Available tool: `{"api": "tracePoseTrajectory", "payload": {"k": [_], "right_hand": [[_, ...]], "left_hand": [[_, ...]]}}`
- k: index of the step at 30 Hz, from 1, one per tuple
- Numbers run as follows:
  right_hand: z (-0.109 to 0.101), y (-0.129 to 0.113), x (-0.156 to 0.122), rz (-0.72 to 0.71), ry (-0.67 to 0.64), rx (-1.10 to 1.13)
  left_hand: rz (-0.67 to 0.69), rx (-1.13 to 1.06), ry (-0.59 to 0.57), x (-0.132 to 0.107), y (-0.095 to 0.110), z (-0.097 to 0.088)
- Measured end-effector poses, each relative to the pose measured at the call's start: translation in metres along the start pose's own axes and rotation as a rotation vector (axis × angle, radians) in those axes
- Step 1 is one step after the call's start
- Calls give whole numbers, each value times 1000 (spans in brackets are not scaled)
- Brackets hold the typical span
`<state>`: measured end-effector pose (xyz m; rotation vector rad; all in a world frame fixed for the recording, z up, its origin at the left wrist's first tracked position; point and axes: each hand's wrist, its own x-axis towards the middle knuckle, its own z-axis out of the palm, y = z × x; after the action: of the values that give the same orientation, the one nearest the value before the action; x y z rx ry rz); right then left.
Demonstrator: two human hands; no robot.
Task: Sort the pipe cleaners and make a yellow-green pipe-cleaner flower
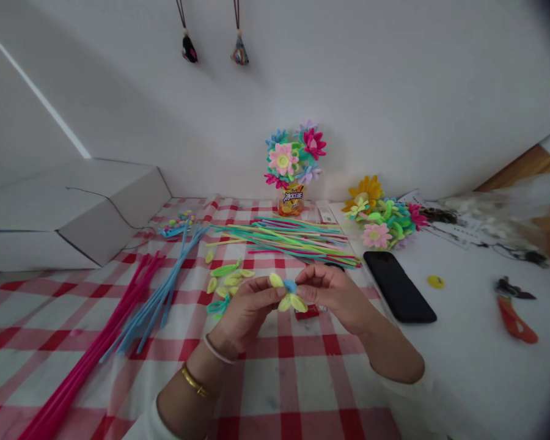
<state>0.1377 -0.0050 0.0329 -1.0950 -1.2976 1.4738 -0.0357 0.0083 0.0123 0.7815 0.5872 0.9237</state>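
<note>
Between my two hands, above the checked tablecloth, is a small pipe-cleaner flower (286,299) with pale yellow petals and a blue centre. My left hand (253,304) pinches it from the left, thumb and fingers together. On the other side my right hand (332,294) pinches it near the blue centre and a yellow petal. Loose yellow petals (233,279) lie just beyond my left hand, with a looped teal pipe cleaner (219,306) beside them. A small red item (307,313) is partly hidden under my right hand.
Pipe cleaners lie in a multicoloured heap (293,238), a blue bundle (167,290) and a magenta bundle (101,342). A bottle vase (291,200) holds fuzzy flowers; more flowers (385,217) lie right. A black phone (398,286), orange-handled pliers (514,315) and a white box (73,211) flank the cloth.
</note>
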Motion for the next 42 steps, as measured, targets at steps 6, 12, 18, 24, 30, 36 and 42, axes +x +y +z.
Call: {"api": "tracePoseTrajectory", "payload": {"k": [6, 12, 18, 24, 30, 36, 42], "right_hand": [[-5, -3, 2, -100, 167, -60], [-11, 2, 3, -139, 177, 7], [-13, 1, 4, -184, 246, 269], [-40, -2, 3, -199, 416, -214], [-63, 2, -1, -41, 437, -905], [-52, 9, 5, -29, 256, -1137], [-43, 19, 15, 14, 297, -1325]], "left_hand": [[13, -138, 85, 1, 1, -2], [40, -174, 153, 2, 1, -2], [17, -216, 211, 5, 2, -8], [-17, -282, 297, 8, 5, -11], [23, -205, 262, 6, 4, -10], [50, -138, 246, 4, 2, -8], [4, -162, 198, 2, 1, -2]]}}
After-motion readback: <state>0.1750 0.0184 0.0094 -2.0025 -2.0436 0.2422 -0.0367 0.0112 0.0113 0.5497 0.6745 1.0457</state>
